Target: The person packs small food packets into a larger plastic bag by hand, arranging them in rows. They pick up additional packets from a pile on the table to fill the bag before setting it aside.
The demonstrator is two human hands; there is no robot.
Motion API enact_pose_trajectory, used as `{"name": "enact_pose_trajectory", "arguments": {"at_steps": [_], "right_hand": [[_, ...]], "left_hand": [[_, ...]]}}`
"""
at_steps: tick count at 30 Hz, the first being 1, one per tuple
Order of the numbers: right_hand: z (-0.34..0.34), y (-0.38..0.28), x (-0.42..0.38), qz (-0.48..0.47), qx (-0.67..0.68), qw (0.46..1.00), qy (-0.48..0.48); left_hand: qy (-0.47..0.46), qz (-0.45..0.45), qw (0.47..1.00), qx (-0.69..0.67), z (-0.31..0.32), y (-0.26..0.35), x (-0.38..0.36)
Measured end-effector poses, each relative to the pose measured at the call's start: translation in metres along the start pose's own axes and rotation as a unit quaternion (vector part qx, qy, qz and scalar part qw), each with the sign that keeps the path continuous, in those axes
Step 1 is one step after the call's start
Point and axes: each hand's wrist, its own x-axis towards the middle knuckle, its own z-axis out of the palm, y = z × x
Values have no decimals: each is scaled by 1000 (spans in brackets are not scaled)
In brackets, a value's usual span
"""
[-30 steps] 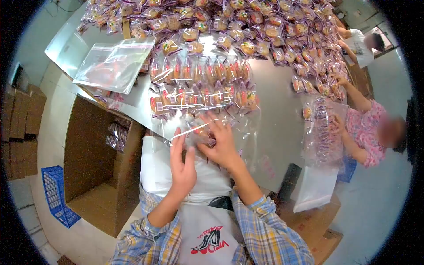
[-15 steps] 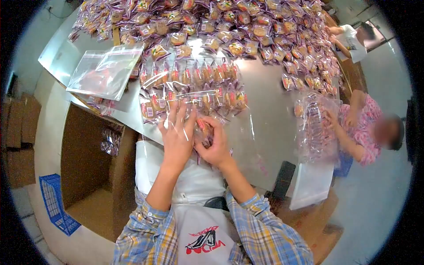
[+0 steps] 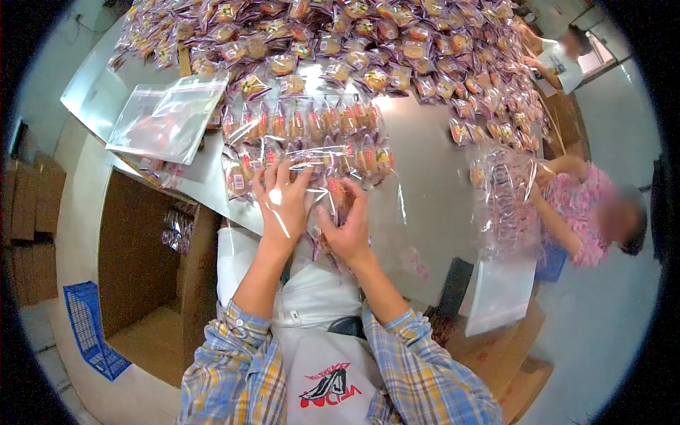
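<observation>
A clear plastic bag (image 3: 400,188) lies on the metal table, with two rows of wrapped pastries (image 3: 304,124) showing through it. My left hand (image 3: 285,202) is under the film of the bag, fingers apart, touching the lower row. Beside it, my right hand (image 3: 345,223) holds a wrapped pastry (image 3: 336,195) between thumb and fingers at the lower edge of that row. More wrapped pastry shows below, between my wrists, partly hidden.
A large heap of wrapped pastries (image 3: 354,35) covers the back. Flat clear bags (image 3: 166,117) lie left. An open cardboard box (image 3: 138,255) and blue basket (image 3: 92,329) are lower left. On the right, a co-worker (image 3: 574,205) handles a filled bag (image 3: 503,202); another person (image 3: 563,64) is behind.
My right hand has moved slightly up with its pastry, its fingers straighter. The fingers of my left hand are more bent. The co-worker's hands on the right have shifted at the filled bag.
</observation>
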Motion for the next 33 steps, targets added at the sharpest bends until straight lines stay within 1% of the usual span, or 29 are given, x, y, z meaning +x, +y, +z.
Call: {"name": "enact_pose_trajectory", "arguments": {"at_steps": [1,4,5,8,9,11,12,13,14,16,19,21,23,26,28,33], "right_hand": [[3,6,-3,42,27,999,7],[2,12,-8,74,67,995,16],[-3,12,-10,80,45,996,12],[-6,11,-8,59,40,997,-2],[-7,8,-6,48,70,996,-8],[-12,5,1,-45,25,998,-32],[-14,0,4,-91,2,995,-45],[-14,-4,5,-76,1,995,-64],[-11,-3,3,-30,55,997,-52],[1,-3,0,62,163,984,-28],[-8,-8,6,85,135,987,-19],[-8,-6,3,178,226,958,16],[1,2,-1,159,277,945,66],[1,10,-4,99,257,959,71],[0,17,-5,66,216,973,56],[-3,16,4,-19,136,990,20]], "left_hand": [[12,1,1000,-3,0,-2,1],[45,-2,998,-36,-2,-3,1],[43,-3,998,-47,-2,-4,-1],[32,-22,997,-61,-4,-3,-1],[28,-19,998,-52,-3,-4,-2],[20,-12,999,-37,0,-7,-4],[30,-12,999,-38,1,-7,-5],[40,-13,998,-40,3,-8,-6],[50,-14,998,-42,4,-9,-6],[43,-23,997,-52,3,-7,-6],[38,-25,998,-43,1,-7,-7],[32,-29,998,-50,3,-6,-9],[46,-28,997,-54,7,-6,-11],[61,-19,997,-40,17,-9,-17],[82,-4,996,-29,21,-11,-19],[76,-10,996,-40,20,-11,-22]]}}
